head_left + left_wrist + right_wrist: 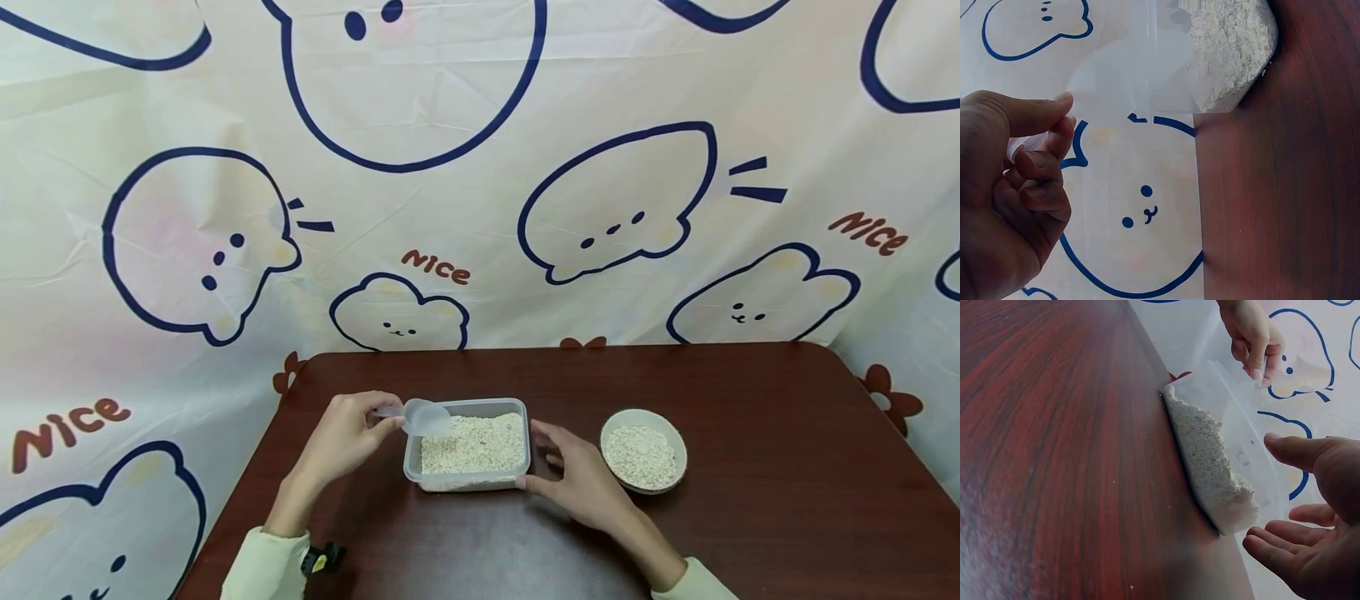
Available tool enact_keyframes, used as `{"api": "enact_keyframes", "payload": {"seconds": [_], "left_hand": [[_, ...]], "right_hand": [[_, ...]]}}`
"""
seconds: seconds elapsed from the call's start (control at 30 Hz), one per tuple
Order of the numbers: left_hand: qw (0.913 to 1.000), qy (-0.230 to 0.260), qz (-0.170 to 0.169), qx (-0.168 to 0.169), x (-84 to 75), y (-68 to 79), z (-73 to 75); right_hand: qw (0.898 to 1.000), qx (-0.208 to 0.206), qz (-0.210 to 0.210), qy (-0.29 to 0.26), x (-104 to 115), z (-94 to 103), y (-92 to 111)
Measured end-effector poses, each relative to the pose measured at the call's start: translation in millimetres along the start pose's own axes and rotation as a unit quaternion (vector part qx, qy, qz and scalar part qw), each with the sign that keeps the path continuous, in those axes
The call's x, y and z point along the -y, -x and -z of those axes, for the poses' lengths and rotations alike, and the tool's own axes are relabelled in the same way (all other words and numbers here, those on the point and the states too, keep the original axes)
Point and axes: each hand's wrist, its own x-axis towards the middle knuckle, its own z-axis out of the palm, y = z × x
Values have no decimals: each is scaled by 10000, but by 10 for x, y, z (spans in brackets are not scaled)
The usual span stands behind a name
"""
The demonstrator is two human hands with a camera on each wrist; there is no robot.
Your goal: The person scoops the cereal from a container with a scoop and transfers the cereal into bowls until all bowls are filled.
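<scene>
My left hand (347, 435) pinches the handle of a translucent plastic scoop (427, 418) between thumb and fingers. The scoop's bowl hangs over the left end of a clear rectangular plastic container (461, 483), which is filled with pale oat flakes (480, 446). In the left wrist view the scoop (1107, 75) overlaps the container wall and looks hazy. Relaxed and spread, the fingers of my right hand (581, 479) are right at the container's right end, thumb near the front corner. In the right wrist view nothing lies between that hand's (1316, 500) thumb and fingers.
A round white bowl (681, 462) with more oat flakes (640, 456) stands to the right of the container, just beyond my right hand. Everything stands on a dark red-brown wooden table (795, 467). Behind it hangs a cartoon-printed cloth (465, 208).
</scene>
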Motion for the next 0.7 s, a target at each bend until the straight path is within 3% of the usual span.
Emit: {"api": "enact_keyframes", "payload": {"seconds": [0.4, 0.7], "left_hand": [[9997, -73, -42, 244, -40, -71, -132], [9979, 356, -118, 525, -116, -121, -355]], "right_hand": [[9995, 59, -27, -318, -20, -74, -16], [9994, 105, -24, -317, -28, -77, -18]]}}
